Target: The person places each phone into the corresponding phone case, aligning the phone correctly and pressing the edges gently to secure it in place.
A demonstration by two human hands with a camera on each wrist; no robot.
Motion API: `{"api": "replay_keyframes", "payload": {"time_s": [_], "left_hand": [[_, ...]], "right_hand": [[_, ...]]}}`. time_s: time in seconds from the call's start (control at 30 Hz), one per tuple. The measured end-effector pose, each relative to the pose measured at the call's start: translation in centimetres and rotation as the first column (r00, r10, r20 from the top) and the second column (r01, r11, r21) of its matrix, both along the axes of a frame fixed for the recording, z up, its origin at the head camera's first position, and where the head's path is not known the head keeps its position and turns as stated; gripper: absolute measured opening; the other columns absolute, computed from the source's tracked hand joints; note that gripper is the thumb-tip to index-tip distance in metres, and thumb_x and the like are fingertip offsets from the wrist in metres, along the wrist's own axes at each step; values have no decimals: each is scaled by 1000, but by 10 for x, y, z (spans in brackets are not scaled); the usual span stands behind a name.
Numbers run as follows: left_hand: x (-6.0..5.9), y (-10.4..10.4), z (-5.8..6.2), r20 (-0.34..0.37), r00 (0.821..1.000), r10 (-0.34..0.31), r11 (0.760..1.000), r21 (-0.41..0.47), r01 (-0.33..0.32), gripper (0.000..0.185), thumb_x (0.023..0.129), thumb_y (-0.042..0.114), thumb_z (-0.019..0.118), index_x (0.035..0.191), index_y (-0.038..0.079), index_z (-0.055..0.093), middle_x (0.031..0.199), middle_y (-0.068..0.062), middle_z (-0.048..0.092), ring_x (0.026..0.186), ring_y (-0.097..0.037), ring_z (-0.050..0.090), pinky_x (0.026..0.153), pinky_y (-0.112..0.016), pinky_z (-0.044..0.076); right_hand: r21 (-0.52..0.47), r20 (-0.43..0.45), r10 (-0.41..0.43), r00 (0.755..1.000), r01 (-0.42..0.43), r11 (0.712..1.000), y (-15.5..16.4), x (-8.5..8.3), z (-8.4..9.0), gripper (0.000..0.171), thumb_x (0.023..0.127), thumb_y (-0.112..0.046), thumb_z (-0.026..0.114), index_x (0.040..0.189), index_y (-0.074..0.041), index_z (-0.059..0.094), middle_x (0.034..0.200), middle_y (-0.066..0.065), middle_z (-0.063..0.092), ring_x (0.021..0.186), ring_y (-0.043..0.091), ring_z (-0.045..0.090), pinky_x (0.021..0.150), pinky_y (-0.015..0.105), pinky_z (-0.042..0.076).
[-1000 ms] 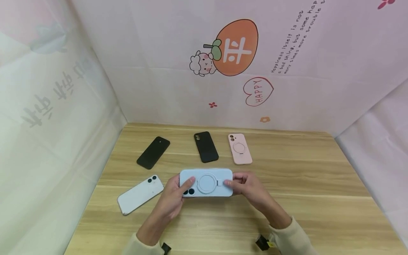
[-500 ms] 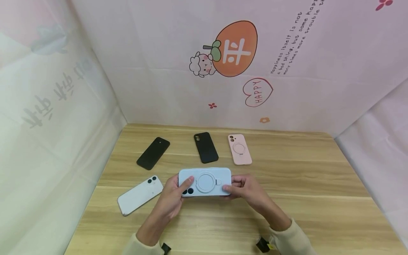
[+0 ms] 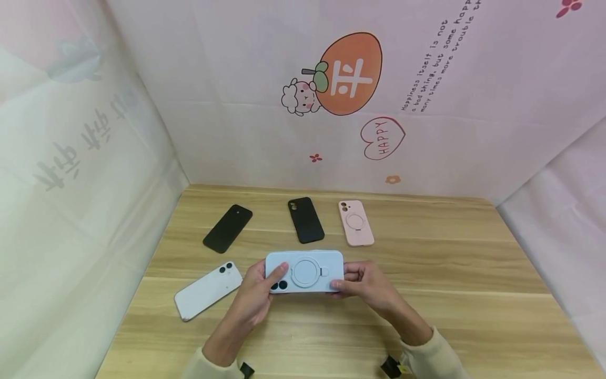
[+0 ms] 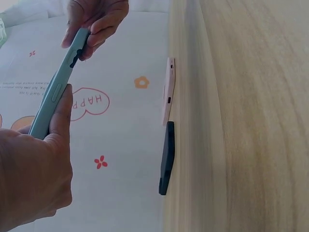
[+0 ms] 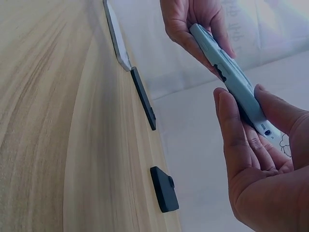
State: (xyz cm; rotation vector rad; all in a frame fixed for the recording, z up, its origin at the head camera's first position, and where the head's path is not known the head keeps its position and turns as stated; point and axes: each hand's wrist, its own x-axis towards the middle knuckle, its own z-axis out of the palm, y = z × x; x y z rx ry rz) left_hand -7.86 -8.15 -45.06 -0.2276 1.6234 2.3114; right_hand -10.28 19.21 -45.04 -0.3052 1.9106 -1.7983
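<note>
Wooden table backed by pale printed walls, with a white phone, two black cases and a pink case lying flat. Light-blue cased phone lifted just above the table's middle, ring stand up. Gripped at its camera end by the left hand, thumb on top, and pinched at the other end by the right hand.
</note>
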Motion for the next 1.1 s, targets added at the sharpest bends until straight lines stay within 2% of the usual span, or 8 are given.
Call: {"api": "replay_keyframes", "payload": {"time_s": [0.23,0.47,0.73,0.83,0.97,1.1], "left_hand": [[0,1,-2,4,1000,4,1000,11,-4,46,110,15,59,150,-5,49,145,-21,61,125,-20,65,106,-35,55],[1,2,-2,14,1000,1,1000,19,-1,48,110,18,59,151,-4,47,147,-21,59,126,-21,65,107,-38,54],[-1,3,-1,12,1000,-6,1000,-9,6,47,110,18,60,149,-4,49,145,-21,61,125,-22,66,105,-36,56],[-1,4,-1,11,1000,-14,1000,-14,14,46,110,17,59,149,-5,49,144,-22,61,124,-22,67,105,-37,56],[-2,4,-1,13,1000,-27,999,-23,28,47,110,18,59,149,-6,49,144,-22,62,124,-22,67,105,-38,56],[-3,2,0,9,998,-56,998,-24,56,45,111,17,58,148,-7,49,141,-22,63,122,-21,68,104,-37,57]], "right_hand": [[-24,-4,-14,1000,14,1000,0,1,-2,34,95,-2,77,117,21,66,109,27,77,96,34,78,89,53,62],[-10,-17,-45,999,45,999,-2,4,-1,34,94,-1,78,118,21,65,106,28,77,95,38,78,83,42,66],[-3,-17,-52,999,52,999,-2,5,-3,36,94,-1,78,121,20,65,108,28,77,96,42,77,85,48,64],[-12,-12,-49,999,48,999,-1,5,-4,35,95,0,77,120,20,65,108,28,77,95,39,78,85,48,64],[-11,6,-52,999,52,999,0,5,-5,34,95,-1,77,119,19,65,108,27,77,92,30,79,84,43,66],[43,13,-48,999,47,998,2,4,-4,38,95,-7,80,122,16,66,109,23,78,91,21,78,83,39,66]]}}
